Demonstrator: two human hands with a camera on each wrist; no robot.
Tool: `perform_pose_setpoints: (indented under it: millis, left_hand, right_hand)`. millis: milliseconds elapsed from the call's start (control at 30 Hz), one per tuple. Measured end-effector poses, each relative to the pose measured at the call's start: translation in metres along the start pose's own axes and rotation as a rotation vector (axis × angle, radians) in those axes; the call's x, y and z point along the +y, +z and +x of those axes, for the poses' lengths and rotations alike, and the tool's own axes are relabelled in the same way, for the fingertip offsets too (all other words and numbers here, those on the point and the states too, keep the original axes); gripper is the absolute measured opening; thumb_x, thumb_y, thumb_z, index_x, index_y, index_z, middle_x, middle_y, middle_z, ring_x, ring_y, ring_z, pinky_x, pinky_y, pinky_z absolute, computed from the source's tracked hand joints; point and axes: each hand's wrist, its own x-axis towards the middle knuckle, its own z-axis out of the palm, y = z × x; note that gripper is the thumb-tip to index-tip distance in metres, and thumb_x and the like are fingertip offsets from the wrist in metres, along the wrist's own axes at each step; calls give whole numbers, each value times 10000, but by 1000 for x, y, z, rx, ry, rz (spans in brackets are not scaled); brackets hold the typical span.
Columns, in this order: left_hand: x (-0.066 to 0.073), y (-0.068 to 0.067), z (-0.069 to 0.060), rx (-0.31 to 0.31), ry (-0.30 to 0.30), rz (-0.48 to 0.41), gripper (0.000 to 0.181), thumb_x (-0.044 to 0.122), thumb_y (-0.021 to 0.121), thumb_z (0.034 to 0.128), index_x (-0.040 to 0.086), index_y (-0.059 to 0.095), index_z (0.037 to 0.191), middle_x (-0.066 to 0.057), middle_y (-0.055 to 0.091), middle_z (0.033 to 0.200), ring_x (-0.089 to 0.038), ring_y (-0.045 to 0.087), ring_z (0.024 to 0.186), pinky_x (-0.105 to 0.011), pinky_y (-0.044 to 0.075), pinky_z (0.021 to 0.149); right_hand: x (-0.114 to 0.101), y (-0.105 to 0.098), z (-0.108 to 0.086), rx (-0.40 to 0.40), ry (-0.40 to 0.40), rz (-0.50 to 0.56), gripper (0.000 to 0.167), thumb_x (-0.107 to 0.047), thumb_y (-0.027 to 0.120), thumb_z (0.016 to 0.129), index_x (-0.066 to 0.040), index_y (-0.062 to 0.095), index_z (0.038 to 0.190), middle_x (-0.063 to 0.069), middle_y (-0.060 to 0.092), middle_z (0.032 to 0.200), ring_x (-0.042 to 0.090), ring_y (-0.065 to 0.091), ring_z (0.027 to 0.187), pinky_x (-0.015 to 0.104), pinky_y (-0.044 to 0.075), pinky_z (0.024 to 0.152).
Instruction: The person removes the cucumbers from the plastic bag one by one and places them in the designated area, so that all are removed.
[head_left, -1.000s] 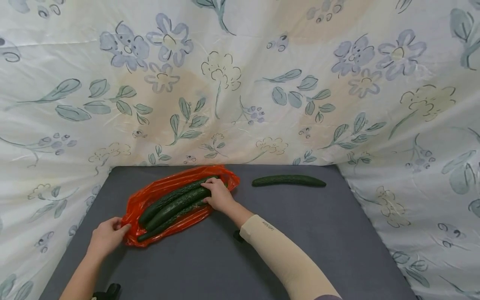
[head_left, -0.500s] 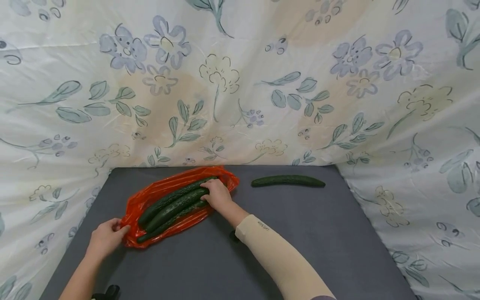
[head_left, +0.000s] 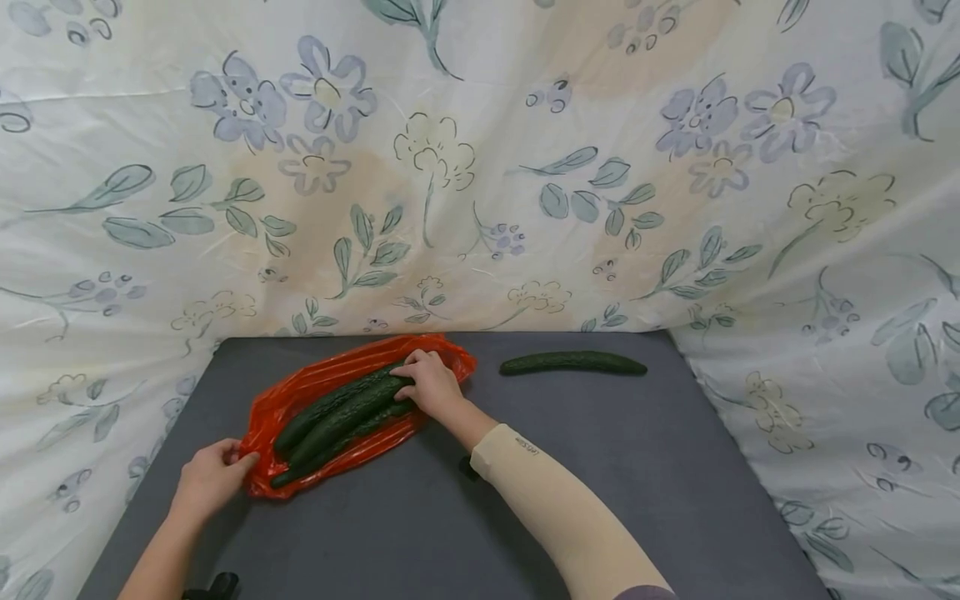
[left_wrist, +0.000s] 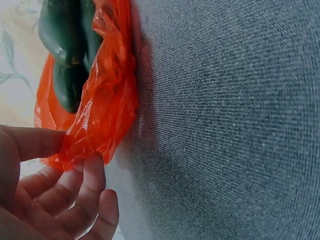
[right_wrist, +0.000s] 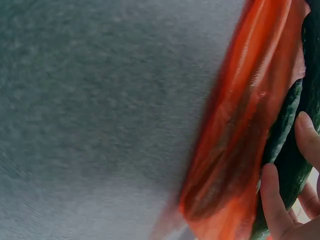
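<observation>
Several dark green cucumbers lie side by side in an orange-red plastic bag that gapes upward on the left of the table. My left hand pinches the bag's near left end; the left wrist view shows thumb and fingers on the thin plastic. At the bag's right part, my right hand reaches in and holds the middle cucumber near its right end, thumb and fingers on either side. The hand hides the right ends of the cucumbers. Another cucumber lies alone to the right of the bag.
The table has a dark grey cloth top. Floral fabric hangs behind it and along both sides. A black object shows under the left forearm, at the lower frame edge.
My right hand has shifted slightly left along the cucumbers. The left hand stays on the bag's end, and the lone cucumber lies where it was. The head view has drifted a little.
</observation>
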Motion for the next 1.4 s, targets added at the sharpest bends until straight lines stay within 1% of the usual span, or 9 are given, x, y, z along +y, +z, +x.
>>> perform_pose_setpoints:
  millis: [167, 300, 433, 600, 800, 933, 1067, 1300, 1400]
  left_hand:
    - [-1, 0, -1, 6, 11, 11, 397, 271, 599, 990, -98, 614, 1136, -114, 626, 876, -211, 534, 745, -330, 404, 620]
    - [-2, 0, -2, 10, 12, 12, 388, 276, 601, 990, -91, 623, 1115, -114, 628, 866, -218, 536, 748, -335, 398, 621]
    - [-3, -1, -2, 13, -1, 10, 406, 282, 600, 990, -100, 618, 1129, -139, 640, 887, -236, 560, 770, -336, 405, 626]
    - [-4, -2, -2, 9, -15, 1, 426, 286, 597, 992, -110, 610, 1149, -158, 649, 913, -248, 577, 796, -333, 414, 632]
    - [-4, -5, -1, 13, 2, -5, 419, 292, 589, 993, -101, 613, 1139, -144, 636, 900, -248, 562, 784, -330, 413, 624]
    - [-5, -5, 0, 12, 2, -4, 414, 291, 594, 988, -97, 615, 1130, -129, 629, 880, -242, 546, 765, -327, 404, 616]
    - [-6, -4, 0, 6, -2, 2, 424, 300, 600, 987, -96, 616, 1137, -138, 645, 898, -248, 564, 783, -325, 411, 623]
    - [-6, -5, 1, -7, -16, 12, 431, 308, 592, 999, -99, 608, 1140, -142, 635, 904, -255, 562, 792, -339, 413, 628]
    - [-6, -4, -1, 1, -10, 16, 428, 305, 592, 998, -100, 608, 1138, -149, 641, 914, -259, 568, 801, -338, 417, 634]
  right_hand:
    - [-3, -7, -1, 16, -46, 5, 440, -354, 719, 892, -325, 671, 1328, -49, 581, 1260, 180, 520, 1143, 247, 475, 683]
    - [-3, -11, -2, 17, -58, 16, 439, -336, 710, 903, -308, 666, 1339, -42, 582, 1266, 189, 517, 1147, 255, 480, 711]
    - [-3, -17, -2, 36, -70, 54, 439, -318, 703, 911, -284, 661, 1347, -21, 592, 1264, 204, 527, 1145, 261, 497, 777]
    - [-5, -29, -4, 39, -79, 145, 441, -289, 706, 913, -239, 664, 1348, 7, 598, 1279, 228, 535, 1168, 292, 495, 876]
    - [-8, -49, -10, 56, -97, 156, 431, -253, 704, 919, -251, 662, 1348, -10, 601, 1274, 225, 533, 1205, 324, 475, 971]
    - [-6, -60, -15, 77, -124, 142, 430, -260, 710, 914, -232, 669, 1341, -7, 613, 1233, 225, 555, 1163, 318, 480, 936]
    - [0, -66, -19, 83, -121, 149, 425, -259, 711, 917, -210, 673, 1338, 10, 616, 1214, 235, 564, 1155, 317, 497, 875]
    - [19, -73, -23, 117, -119, 193, 425, -227, 743, 889, -178, 692, 1308, 24, 629, 1168, 226, 604, 1047, 304, 496, 774]
    - [27, -75, -25, 120, -118, 204, 434, -232, 757, 877, -170, 695, 1302, 31, 623, 1163, 225, 610, 1045, 303, 507, 779]
